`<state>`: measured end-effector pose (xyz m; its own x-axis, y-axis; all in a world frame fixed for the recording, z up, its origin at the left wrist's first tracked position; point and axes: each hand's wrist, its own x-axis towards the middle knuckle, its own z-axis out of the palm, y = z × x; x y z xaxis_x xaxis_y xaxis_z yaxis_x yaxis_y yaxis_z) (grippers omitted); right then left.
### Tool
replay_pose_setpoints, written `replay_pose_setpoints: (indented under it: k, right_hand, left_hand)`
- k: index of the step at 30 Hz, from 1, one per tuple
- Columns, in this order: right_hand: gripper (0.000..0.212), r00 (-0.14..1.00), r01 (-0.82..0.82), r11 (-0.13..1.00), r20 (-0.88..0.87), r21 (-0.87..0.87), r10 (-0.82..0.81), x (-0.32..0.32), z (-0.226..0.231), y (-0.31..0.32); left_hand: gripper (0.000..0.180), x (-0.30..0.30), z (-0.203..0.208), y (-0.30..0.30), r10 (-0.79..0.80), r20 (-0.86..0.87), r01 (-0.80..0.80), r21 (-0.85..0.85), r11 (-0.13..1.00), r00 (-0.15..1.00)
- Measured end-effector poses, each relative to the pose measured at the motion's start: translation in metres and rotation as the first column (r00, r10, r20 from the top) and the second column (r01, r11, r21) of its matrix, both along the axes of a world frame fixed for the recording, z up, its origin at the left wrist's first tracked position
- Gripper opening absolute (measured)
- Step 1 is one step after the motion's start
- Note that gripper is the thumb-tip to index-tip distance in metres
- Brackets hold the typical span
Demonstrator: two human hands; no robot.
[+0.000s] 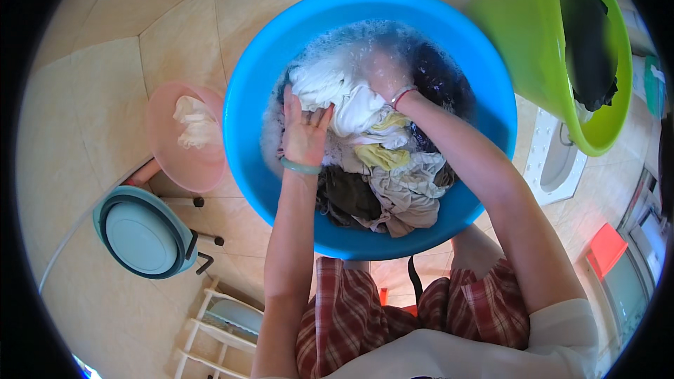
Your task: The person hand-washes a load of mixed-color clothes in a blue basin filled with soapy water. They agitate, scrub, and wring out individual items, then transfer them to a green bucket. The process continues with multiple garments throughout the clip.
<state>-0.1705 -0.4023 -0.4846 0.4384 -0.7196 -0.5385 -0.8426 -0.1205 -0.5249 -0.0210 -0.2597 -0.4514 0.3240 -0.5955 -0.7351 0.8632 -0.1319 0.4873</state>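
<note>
A big blue basin [242, 161] holds sudsy water and a heap of wet laundry. My left hand [305, 133], with a pale green bangle at its wrist, lies at the left of a white garment [326, 88]; its fingers are spread and touch the cloth's edge. On the far side of the same garment, my right hand [387, 76] dips into the foam. Water and blur hide its fingers. Nearer me lie a yellow cloth [382, 156], a beige garment [411, 193] and a dark brown one [347, 193]. Dark navy cloth [439, 77] soaks at the right.
A green bucket [519, 35] with black cloth [586, 38] inside leans in at the upper right, near a white squat toilet [554, 158]. To the left are a pink basin [165, 147] holding pale cloth, a folding teal basin [140, 238] and a white rack [203, 326].
</note>
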Motion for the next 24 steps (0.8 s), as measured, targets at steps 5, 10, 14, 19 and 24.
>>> replay_pose_setpoints:
  k: [5,10,14,19,24]
  right_hand:
    - [0.018,0.737,-0.076,0.925,0.604,-0.372,0.303,0.032,0.075,0.069]
    - [0.022,0.558,-0.141,0.843,0.661,-0.519,0.501,0.028,0.142,0.123]
    - [0.024,0.583,-0.019,0.761,0.611,-0.649,0.536,0.054,0.155,0.122]
    - [0.021,0.579,0.065,0.767,0.650,-0.638,0.492,0.063,0.157,0.111]
    - [0.016,0.548,0.099,0.825,0.723,-0.556,0.421,0.065,0.146,0.095]
  left_hand:
    - [0.065,0.019,0.010,-0.006,-0.149,0.026,0.151,-0.199,0.968,0.989]
    - [0.052,0.003,0.066,-0.018,-0.134,-0.090,0.108,-0.251,0.962,0.987]
    - [0.040,0.017,0.057,-0.007,-0.136,-0.145,0.069,-0.396,0.916,0.980]
    - [0.039,0.006,0.064,-0.002,-0.148,-0.222,-0.006,-0.574,0.819,0.964]
    - [0.041,-0.004,0.045,0.013,-0.015,-0.180,-0.058,-0.395,0.917,0.984]
